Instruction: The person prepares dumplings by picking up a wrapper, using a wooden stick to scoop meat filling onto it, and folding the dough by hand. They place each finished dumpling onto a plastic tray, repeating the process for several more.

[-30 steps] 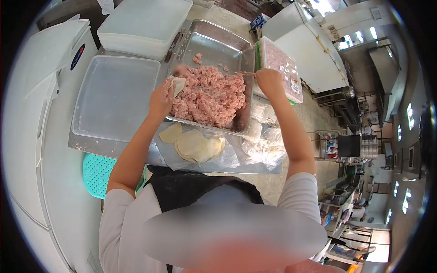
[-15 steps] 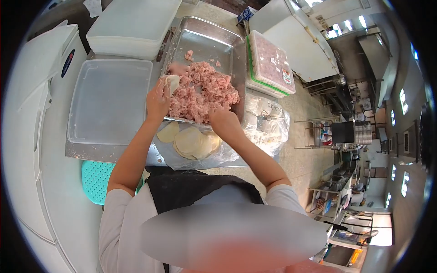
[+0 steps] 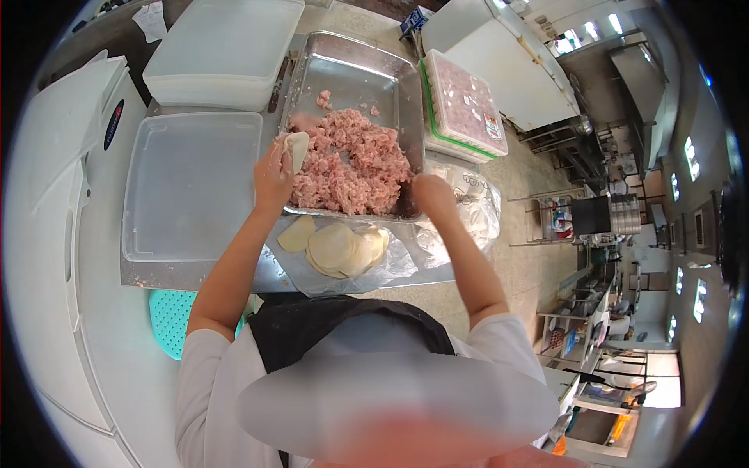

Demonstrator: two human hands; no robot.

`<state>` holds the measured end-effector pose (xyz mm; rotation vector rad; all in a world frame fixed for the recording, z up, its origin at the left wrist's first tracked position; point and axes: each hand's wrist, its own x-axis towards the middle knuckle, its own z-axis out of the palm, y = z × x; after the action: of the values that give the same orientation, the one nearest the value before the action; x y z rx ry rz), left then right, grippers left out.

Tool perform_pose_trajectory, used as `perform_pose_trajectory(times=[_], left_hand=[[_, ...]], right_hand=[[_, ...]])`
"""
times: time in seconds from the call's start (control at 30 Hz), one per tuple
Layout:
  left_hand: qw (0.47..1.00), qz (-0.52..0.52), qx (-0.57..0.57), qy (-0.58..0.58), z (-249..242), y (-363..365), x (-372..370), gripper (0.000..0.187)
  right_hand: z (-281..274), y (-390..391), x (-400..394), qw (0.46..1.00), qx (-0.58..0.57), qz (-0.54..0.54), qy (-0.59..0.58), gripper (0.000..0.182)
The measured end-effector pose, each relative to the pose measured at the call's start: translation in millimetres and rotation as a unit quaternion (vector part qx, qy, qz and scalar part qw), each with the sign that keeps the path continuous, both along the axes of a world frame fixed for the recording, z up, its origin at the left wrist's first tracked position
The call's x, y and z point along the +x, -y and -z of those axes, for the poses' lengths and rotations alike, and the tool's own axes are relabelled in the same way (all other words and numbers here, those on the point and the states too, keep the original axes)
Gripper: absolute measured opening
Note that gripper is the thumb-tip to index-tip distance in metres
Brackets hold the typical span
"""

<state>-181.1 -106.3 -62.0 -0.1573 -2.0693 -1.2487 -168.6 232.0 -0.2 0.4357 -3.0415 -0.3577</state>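
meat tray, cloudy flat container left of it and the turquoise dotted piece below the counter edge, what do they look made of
The meat tray looks like metal, probably stainless steel: silvery, with bright reflections.
The cloudy container seems translucent plastic, satin, its surface milky grey.
The turquoise piece is likely moulded plastic: even colour, regular dots.

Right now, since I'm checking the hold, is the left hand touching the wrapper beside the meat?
Touching. The head view shows the wrapper held in the left hand, with no gap between them.
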Motion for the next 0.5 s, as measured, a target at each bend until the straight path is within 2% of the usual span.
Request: perform_pose_trajectory(times=[0.07, 0.2, 0.27, 0.37, 0.43, 0.5], left_hand=[[1.0, 0.001, -0.008, 0.0, 2, -3, 3, 0.024], [0.998, 0.005, -0.017, 0.052, -11, -5, 8, 0.022], [0.998, -0.001, -0.035, 0.055, -11, -3, 9, 0.021], [0.999, 0.002, -0.049, 0.01, -4, -2, 6, 0.023], [0.999, -0.006, -0.04, -0.005, -3, -2, 3, 0.024], [0.999, -0.014, -0.047, -0.014, -2, -2, 4, 0.024]], right_hand=[[5, 32, 14, 0.996, -0.082, 0.036, 0.015, 0.015], [-1, 108, 41, 0.988, -0.128, -0.066, 0.051, 0.012], [-26, 120, 51, 0.99, -0.086, -0.091, 0.067, 0.014], [-77, 87, 41, 0.989, -0.041, -0.127, 0.068, 0.013], [-116, 69, 18, 0.988, 0.095, -0.065, 0.102, 0.016], [-135, 49, -1, 0.995, 0.055, -0.066, 0.057, 0.024]])
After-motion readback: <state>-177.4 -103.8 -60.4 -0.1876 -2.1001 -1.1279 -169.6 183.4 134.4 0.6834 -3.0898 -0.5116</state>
